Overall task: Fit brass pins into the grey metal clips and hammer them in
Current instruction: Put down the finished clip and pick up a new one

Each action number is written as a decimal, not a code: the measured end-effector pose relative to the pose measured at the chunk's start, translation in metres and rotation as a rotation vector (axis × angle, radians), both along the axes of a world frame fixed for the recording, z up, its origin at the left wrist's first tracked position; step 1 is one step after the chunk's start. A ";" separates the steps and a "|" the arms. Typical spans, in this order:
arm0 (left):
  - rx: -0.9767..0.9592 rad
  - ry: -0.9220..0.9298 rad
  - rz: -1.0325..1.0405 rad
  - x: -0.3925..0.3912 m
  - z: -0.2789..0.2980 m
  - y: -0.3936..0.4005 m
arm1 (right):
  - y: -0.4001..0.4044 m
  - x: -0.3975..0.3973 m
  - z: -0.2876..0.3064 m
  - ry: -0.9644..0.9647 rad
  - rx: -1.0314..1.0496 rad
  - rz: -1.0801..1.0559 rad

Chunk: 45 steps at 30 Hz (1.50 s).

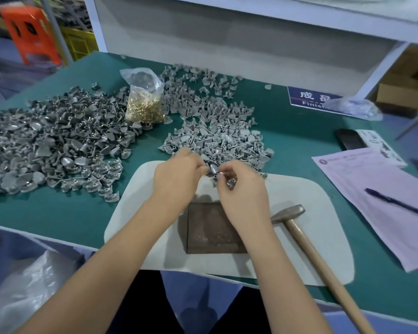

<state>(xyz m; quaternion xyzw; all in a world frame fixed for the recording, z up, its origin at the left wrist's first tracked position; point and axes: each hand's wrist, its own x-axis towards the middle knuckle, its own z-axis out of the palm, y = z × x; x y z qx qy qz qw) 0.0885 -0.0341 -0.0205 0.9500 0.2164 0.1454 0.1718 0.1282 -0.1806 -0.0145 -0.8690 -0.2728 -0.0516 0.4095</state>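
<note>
Above the far edge of the pale felt mat [299, 213], both hands meet: the left hand [176, 177] pinches a grey clip [213, 168], and the right hand [243, 186] curls round more small clips; any pin between its fingertips is too small to tell. Nearer lies a square, pitted metal block [212, 235], with a wooden-handled hammer [307, 239] just right. Loose clip heaps crowd the green table [287, 131] far and left, around a clear bag of brass pins [144, 102].
</note>
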 end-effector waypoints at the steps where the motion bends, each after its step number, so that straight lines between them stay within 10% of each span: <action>1: -0.132 -0.073 -0.004 -0.001 0.004 0.000 | -0.001 0.001 0.000 0.023 0.018 0.033; 4: -0.606 -0.245 -0.087 -0.004 0.016 -0.001 | -0.001 0.000 0.001 0.050 0.069 0.058; 13: -0.846 -0.250 -0.124 -0.016 0.026 -0.005 | -0.003 -0.006 0.003 -0.085 0.203 0.038; 16: -0.756 -0.211 -0.160 -0.016 0.024 0.002 | -0.004 -0.005 0.003 -0.083 0.228 0.055; 20: -0.143 -0.072 -0.020 -0.005 0.012 0.015 | -0.003 -0.002 0.001 -0.027 0.271 0.012; 28: 0.065 0.028 -0.015 0.021 -0.001 0.014 | -0.003 -0.001 -0.001 -0.041 0.190 0.054; 45: -0.264 -0.185 -0.100 0.006 0.013 0.013 | -0.002 0.002 -0.001 -0.005 0.191 0.040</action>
